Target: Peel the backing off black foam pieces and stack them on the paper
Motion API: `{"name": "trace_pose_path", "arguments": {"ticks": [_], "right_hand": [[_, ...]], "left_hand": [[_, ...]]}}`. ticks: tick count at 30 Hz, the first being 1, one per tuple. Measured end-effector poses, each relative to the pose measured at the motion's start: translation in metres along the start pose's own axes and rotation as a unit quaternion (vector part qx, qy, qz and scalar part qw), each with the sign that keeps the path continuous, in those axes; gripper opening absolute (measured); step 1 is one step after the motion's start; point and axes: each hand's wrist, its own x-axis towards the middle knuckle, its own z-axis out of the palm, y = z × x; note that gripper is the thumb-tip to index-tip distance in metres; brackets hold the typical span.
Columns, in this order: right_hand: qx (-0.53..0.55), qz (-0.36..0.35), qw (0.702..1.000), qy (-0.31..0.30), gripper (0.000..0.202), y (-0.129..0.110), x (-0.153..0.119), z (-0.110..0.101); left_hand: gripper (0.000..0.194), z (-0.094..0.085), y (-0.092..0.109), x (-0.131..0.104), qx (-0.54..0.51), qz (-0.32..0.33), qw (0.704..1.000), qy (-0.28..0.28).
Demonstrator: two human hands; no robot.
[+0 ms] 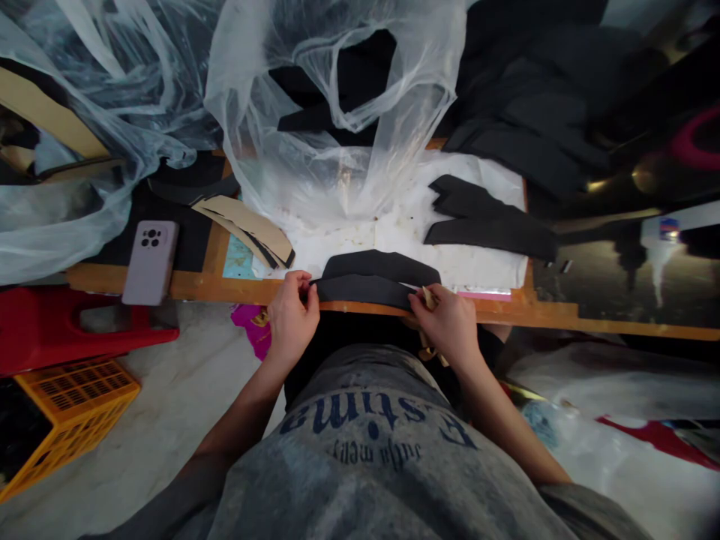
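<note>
A curved black strip [363, 290], which looks like fabric or foam, lies along the table's front edge. My left hand [293, 315] pinches its left end between thumb and finger. The fingers of my right hand [448, 321] close on its right end, with a small tan scrap [430, 298] among them. Directly behind lies another black piece [382, 265] of similar shape, partly overlapped. To the left, tan-backed strips with black edges [247, 225] rest in a small pile. On the right, black cut pieces [484, 217] spread over white paper [360, 240].
Clear plastic bags [337, 172] bulge over the back of the table. A phone [150, 262] lies at the left front edge. Dark pieces are heaped [523, 97] at the back right. Below on the left are a red stool [50, 330] and a yellow crate [84, 405].
</note>
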Motion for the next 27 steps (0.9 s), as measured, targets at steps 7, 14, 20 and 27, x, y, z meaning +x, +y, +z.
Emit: {"name": "trace_pose_path", "arguments": {"ticks": [7, 14, 20, 27], "right_hand": [[-0.035, -0.019, 0.999, 0.007, 0.023, -0.001, -0.002, 0.002], [-0.127, -0.019, 0.989, 0.068, 0.032, 0.001, -0.009, -0.004], [-0.053, -0.147, 0.987, 0.029, 0.032, -0.012, -0.009, 0.004], [0.065, -0.152, 0.986, -0.01, 0.028, 0.001, 0.0, 0.007]], "left_hand": [[0.019, 0.006, 0.001, 0.001, 0.026, -0.003, 1.0, -0.004], [0.031, 0.005, -0.002, -0.003, 0.099, 0.063, 0.991, 0.056], [0.049, 0.027, 0.002, -0.035, 0.083, 0.248, 0.96, -0.098], [0.046, 0.004, -0.053, -0.019, 0.096, 0.164, 0.981, 0.043]]}}
